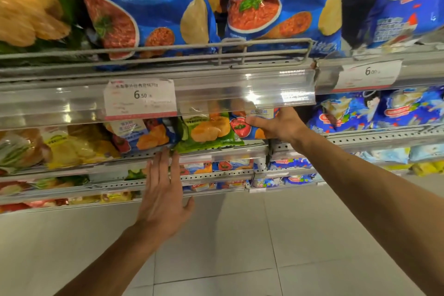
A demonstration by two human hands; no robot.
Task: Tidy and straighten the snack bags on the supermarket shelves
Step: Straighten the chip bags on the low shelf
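- The right hand [276, 125] is up on the second shelf [348, 138], fingers curled round the right side of a blue bag [242, 126] with a red tomato on it; the thumb is hidden, so whether it pinches the front face cannot be told
- That blue bag stands at the right end of its row, just under the clear price rail [216, 96], its top edge hidden behind the rail
- Touching it on the left is a green bag [206, 132], which leans over the shelf lip with its bottom edge pushed forward
- Further left another blue bag [146, 136] tilts, its lower corner sagging toward the shelf front
- The left hand [163, 197] is flat and spread, fingers straight and pointing up, fingertips just below the green bag and the tilted blue one; it looks close to the shelf lip, but actual contact cannot be told
- Both bags' long axes run up and down, leaning out of true; the row runs left to right across both hands
- The left hand is nearer the green and tilted bags, from below; the right is nearer the end bag, from the side
- My judgement: the next move likely turns on pushing the bottoms back with the left hand while the right steadies the row end
- Risk, as I judge it: slick, puffy bags may slide forward over the lip
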